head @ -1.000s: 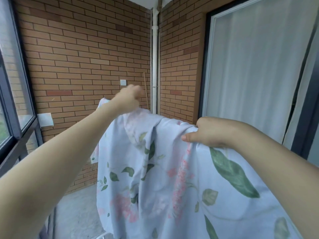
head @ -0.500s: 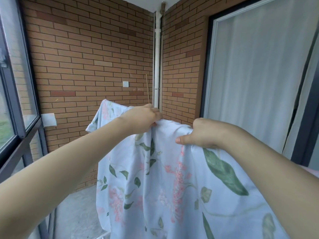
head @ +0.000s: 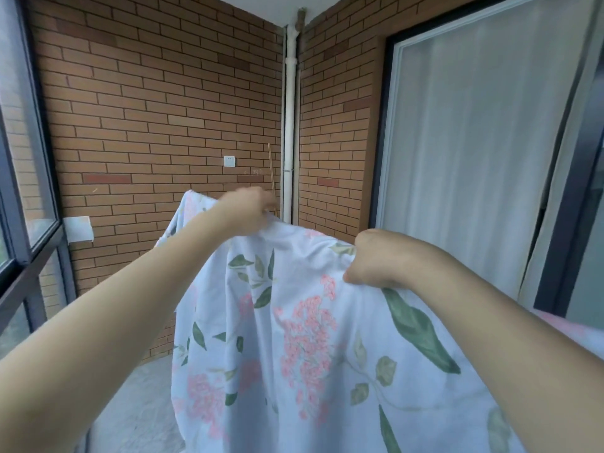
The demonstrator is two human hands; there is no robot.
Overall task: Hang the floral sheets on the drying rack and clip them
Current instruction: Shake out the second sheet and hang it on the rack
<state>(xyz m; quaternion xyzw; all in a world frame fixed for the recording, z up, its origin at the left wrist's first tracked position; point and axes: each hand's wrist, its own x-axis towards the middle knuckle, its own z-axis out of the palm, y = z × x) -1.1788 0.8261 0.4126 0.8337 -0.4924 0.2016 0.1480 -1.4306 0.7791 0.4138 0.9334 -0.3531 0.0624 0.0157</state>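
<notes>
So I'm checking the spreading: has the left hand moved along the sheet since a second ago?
Cannot tell for certain: the camera tilted too. The left hand sits on the floral sheet just left of the white pipe, much as before.

A home's enclosed balcony is indicated by brick walls (head: 157, 103), a corner drainpipe (head: 289, 125), a dark-framed window (head: 29, 178), a curtained glass door (head: 474, 142) and a concrete floor (head: 137, 410).

Enclosed balcony. Brick walls (head: 157, 103) meet in a corner, where a white downpipe (head: 289, 125) runs full height. A white switch plate (head: 229, 161) sits left of it. Dark-framed window (head: 23, 178) on the left; curtained glass door (head: 474, 132) on the right. Grey concrete floor (head: 137, 407). Even daylight.
</notes>
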